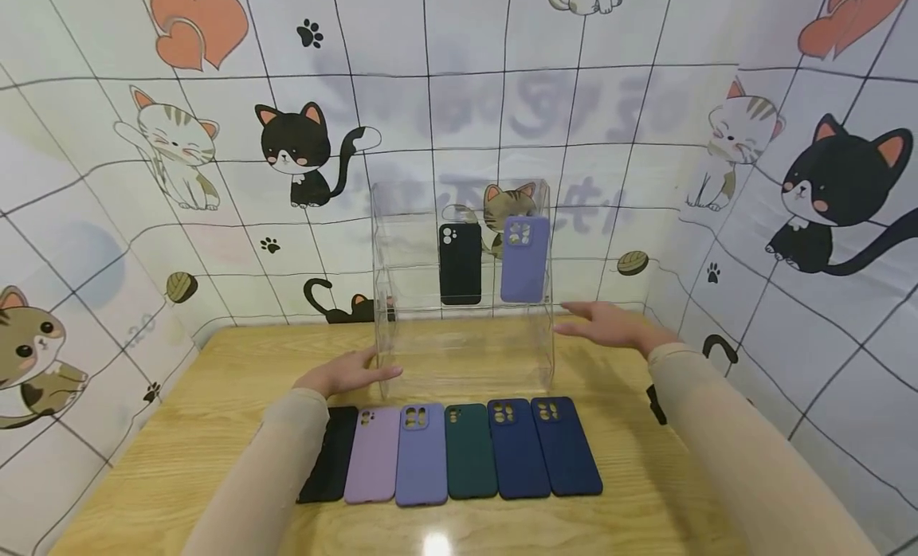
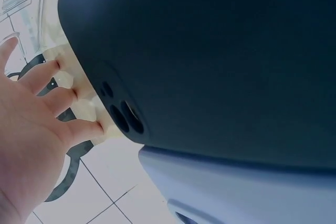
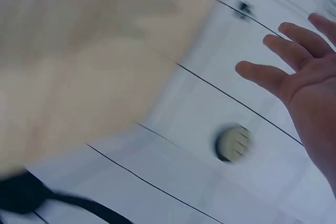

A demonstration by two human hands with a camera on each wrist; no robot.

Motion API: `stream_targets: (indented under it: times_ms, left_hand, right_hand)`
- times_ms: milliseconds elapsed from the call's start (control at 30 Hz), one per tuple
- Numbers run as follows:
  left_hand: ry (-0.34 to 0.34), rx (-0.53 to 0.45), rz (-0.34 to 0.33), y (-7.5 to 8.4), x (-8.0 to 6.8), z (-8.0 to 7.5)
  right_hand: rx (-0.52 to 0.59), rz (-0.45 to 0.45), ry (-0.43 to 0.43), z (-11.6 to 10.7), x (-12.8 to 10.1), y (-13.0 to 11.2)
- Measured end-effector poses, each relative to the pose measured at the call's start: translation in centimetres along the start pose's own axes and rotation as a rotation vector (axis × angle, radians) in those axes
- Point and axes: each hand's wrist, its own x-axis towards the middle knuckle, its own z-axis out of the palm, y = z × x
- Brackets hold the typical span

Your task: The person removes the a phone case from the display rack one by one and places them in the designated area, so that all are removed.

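A clear acrylic tiered stand (image 1: 462,301) sits at the back of the wooden table (image 1: 179,452). On its upper tier lean a black phone case (image 1: 460,263) and a lilac one (image 1: 524,258). My left hand (image 1: 349,372) lies open with straight fingers beside the stand's left front corner. My right hand (image 1: 606,323) hovers open beside the stand's right wall; I cannot tell whether it touches. A row of several cases lies in front: black (image 1: 331,454), pink-lilac (image 1: 374,454), periwinkle (image 1: 421,454), dark green (image 1: 469,451), and two navy (image 1: 541,444). The left wrist view shows a dark case (image 2: 210,61) close up beside my fingers (image 2: 68,98).
Cat-patterned walls (image 1: 143,182) close in the table on the left, back and right. A small black object (image 1: 656,403) lies by my right sleeve. The right wrist view is blurred, showing wall tiles (image 3: 210,129) and my open right hand (image 3: 299,66).
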Motion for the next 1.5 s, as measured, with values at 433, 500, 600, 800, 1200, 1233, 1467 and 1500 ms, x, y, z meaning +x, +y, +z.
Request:
stream_targets:
  times_ms: [433, 500, 600, 800, 1200, 1233, 1467, 1500]
  left_hand:
    - [0.022, 0.006, -0.016, -0.2, 0.3, 0.6]
    - [0.023, 0.009, -0.019, -0.3, 0.3, 0.7]
    - [0.026, 0.015, -0.02, -0.2, 0.3, 0.8]
    - [0.025, 0.035, -0.051, 0.2, 0.2, 0.7]
    - [0.032, 0.035, -0.071, 0.0, 0.1, 0.6]
    - [0.032, 0.031, -0.072, 0.0, 0.1, 0.6]
    - [0.028, 0.014, -0.078, -0.3, 0.2, 0.7]
    - [0.028, 0.013, -0.08, -0.3, 0.2, 0.7]
  right_hand:
    - [-0.105, -0.033, 0.21, -10.7, 0.4, -7.8]
    - [-0.113, -0.039, 0.229, -10.9, 0.7, -8.5]
    - [-0.139, -0.051, 0.274, -10.7, 1.2, -9.2]
    - [-0.162, -0.071, 0.347, -9.8, 2.1, -10.4]
    - [-0.223, -0.144, 0.352, -8.0, 4.3, -15.2]
    - [-0.217, -0.143, 0.345, -7.7, 4.5, -15.5]
    - [-0.133, -0.139, 0.304, -5.6, 5.9, -17.3]
    - [-0.125, -0.134, 0.301, -5.3, 6.1, -17.5]
